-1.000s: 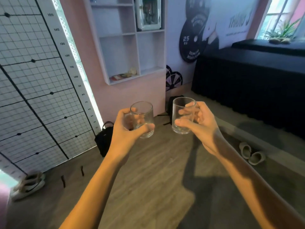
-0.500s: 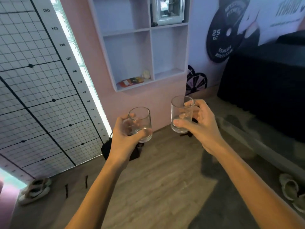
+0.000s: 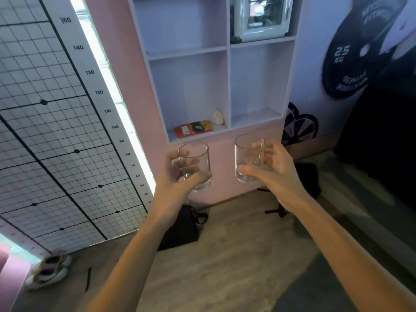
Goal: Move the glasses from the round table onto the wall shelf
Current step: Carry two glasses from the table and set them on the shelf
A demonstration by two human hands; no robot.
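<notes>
Outstretched below the wall shelf (image 3: 227, 49), each hand's grip around one upright glass: left hand (image 3: 174, 176), right hand (image 3: 273, 170).

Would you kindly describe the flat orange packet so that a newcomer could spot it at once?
Find the white wall shelf on the pink wall. In its lower left compartment, the orange packet lies flat on the floor. Beside it is a small pale lumpy object; the packet alone is flat, orange and dark-printed.
</notes>
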